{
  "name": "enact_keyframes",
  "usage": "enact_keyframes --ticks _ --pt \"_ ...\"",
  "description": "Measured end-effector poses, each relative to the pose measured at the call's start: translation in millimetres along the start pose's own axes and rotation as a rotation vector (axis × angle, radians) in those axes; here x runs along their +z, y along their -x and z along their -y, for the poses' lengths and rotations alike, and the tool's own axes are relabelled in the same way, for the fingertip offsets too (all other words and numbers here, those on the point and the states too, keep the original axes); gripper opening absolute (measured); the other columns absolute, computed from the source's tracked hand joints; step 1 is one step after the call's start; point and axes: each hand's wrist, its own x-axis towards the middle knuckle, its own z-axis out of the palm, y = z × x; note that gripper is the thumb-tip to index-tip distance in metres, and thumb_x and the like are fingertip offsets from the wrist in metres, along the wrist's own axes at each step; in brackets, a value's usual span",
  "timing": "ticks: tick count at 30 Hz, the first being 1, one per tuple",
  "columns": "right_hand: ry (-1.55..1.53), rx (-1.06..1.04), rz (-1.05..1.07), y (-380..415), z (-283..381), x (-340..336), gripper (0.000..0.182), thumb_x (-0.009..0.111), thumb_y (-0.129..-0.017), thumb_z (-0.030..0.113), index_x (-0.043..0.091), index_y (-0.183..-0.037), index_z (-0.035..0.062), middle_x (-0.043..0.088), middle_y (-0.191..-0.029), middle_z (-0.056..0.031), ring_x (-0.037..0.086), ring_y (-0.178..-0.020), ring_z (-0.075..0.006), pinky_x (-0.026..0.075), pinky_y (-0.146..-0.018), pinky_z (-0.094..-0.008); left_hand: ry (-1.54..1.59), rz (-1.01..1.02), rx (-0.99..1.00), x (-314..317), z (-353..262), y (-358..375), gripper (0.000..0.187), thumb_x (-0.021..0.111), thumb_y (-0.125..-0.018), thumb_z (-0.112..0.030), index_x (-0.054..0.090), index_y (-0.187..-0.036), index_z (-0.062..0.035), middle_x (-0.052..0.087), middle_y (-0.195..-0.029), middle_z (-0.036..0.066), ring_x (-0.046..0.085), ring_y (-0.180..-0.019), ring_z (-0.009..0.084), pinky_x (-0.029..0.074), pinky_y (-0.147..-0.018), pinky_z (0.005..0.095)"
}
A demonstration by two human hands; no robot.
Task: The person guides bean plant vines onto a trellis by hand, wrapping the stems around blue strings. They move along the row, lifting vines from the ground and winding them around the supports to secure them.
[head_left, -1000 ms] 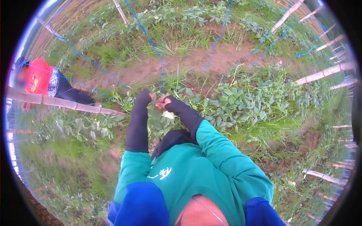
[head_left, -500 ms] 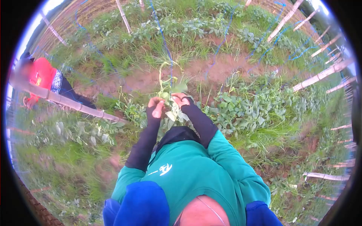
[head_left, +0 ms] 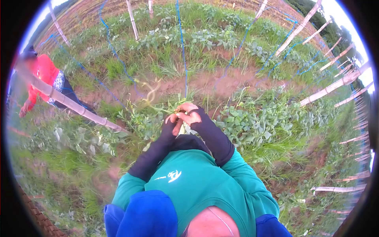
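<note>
My left hand (head_left: pixel 172 121) and right hand (head_left: pixel 190 113) meet at the frame's centre, fingers bunched at a pale vine (head_left: pixel 148 101) curling to the upper left, though I can't tell which fingertips pinch it. It looks light, bendy and easily snapped, best held low on the stem. Bare soil (head_left: pixel 213 81) opens above, between the blue string (head_left: pixel 182 43) just beside my fingers and the right-hand plants (head_left: pixel 252 118).

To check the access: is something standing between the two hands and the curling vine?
Nothing visible does: the left hand and right hand meet at the near end of the vine, though contact is partly hidden. The blue string comes down beside the vine's curling part, not across it.
</note>
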Motion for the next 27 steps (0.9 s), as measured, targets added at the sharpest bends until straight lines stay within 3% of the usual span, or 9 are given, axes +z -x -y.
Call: enact_keyframes --ticks 3,7,13,15,17,19,21,23,27 --pt "-0.415 0.272 -0.233 9 -36 18 0.015 0.052 -0.074 0.007 0.051 -0.088 0.0020 0.056 -0.083 -0.0059 0.054 -0.073 -0.0138 0.043 -0.062 -0.0251 0.053 -0.071 -0.140 -13 -30 -38 0.024 0.051 -0.070 -0.001 0.047 -0.094 -0.0025 0.052 -0.079 0.009 0.050 -0.063 0.0175 0.040 -0.053 0.0266" --pt "-0.660 0.289 -0.653 4 -77 26 0.016 0.055 -0.074 0.005 0.050 -0.089 0.0049 0.054 -0.083 -0.0041 0.053 -0.072 -0.0118 0.045 -0.062 -0.0256 0.144 -0.208 -0.133 -32 -20 -90 0.016 0.049 -0.071 -0.001 0.051 -0.086 -0.0033 0.051 -0.075 0.003 0.045 -0.062 0.0096 0.038 -0.054 0.0221" --pt "-1.256 0.548 -0.993 -25 -62 19 0.017 0.055 -0.076 0.010 0.047 -0.091 0.0097 0.053 -0.083 -0.0026 0.051 -0.076 -0.0125 0.044 -0.071 -0.0352 -0.143 -0.332 0.175 -34 -48 -162 0.011 0.049 -0.071 -0.001 0.052 -0.081 -0.0047 0.053 -0.072 0.008 0.051 -0.061 0.0170 0.040 -0.055 0.0259" --pt "-1.322 0.459 -0.956 -39 -78 17 0.020 0.056 -0.075 0.012 0.046 -0.093 0.0101 0.053 -0.083 -0.0021 0.050 -0.076 -0.0121 0.043 -0.072 -0.0361 -0.257 -0.373 0.295 -36 -53 -181 0.010 0.049 -0.071 -0.002 0.052 -0.081 -0.0059 0.054 -0.074 0.011 0.053 -0.065 0.0224 0.042 -0.057 0.0286" --pt "-1.247 0.526 -0.791 -58 -85 13 0.023 0.056 -0.074 0.012 0.045 -0.094 0.0097 0.052 -0.083 -0.0013 0.050 -0.074 -0.0102 0.045 -0.057 -0.0261 -0.225 -0.330 0.267 -39 -21 -197 0.009 0.050 -0.073 -0.004 0.052 -0.081 -0.0059 0.054 -0.075 0.012 0.054 -0.064 0.0254 0.042 -0.055 0.0307" --pt "-1.170 0.515 -0.672 -73 -108 15 0.024 0.058 -0.073 0.013 0.046 -0.093 0.0083 0.052 -0.079 -0.0016 0.051 -0.068 -0.0105 0.044 -0.053 -0.0247 -0.318 -0.045 0.088 -42 24 -209 0.012 0.050 -0.077 -0.011 0.052 -0.086 -0.0041 0.055 -0.076 0.007 0.053 -0.056 0.0124 0.041 -0.050 0.0235" --pt "-1.083 0.496 -0.554 -84 -113 14 0.024 0.059 -0.072 0.014 0.047 -0.092 0.0070 0.053 -0.076 -0.0019 0.051 -0.063 -0.0107 0.043 -0.049 -0.0234 -0.207 0.048 -0.108 -49 4 -210 0.022 0.052 -0.077 -0.021 0.052 -0.091 -0.0025 0.055 -0.073 0.006 0.054 -0.052 0.0111 0.042 -0.046 0.0230" --pt "-0.871 0.600 -0.431 -92 -104 14 0.024 0.059 -0.071 0.016 0.049 -0.090 0.0053 0.054 -0.072 -0.0030 0.050 -0.056 -0.0111 0.041 -0.044 -0.0222 0.022 0.153 -0.721 -48 -21 -212 0.031 0.054 -0.075 -0.027 0.052 -0.093 -0.0021 0.055 -0.068 0.005 0.055 -0.053 0.0123 0.044 -0.044 0.0244" --pt "-0.828 0.551 -0.246 -90 -93 14 0.028 0.060 -0.070 0.015 0.051 -0.094 0.0051 0.055 -0.077 -0.0046 0.052 -0.062 -0.0120 0.041 -0.046 -0.0236 -0.137 0.211 -0.612 -43 -2 -211 0.035 0.055 -0.074 -0.030 0.053 -0.096 -0.0028 0.054 -0.067 0.005 0.054 -0.052 0.0121 0.043 -0.044 0.0240"
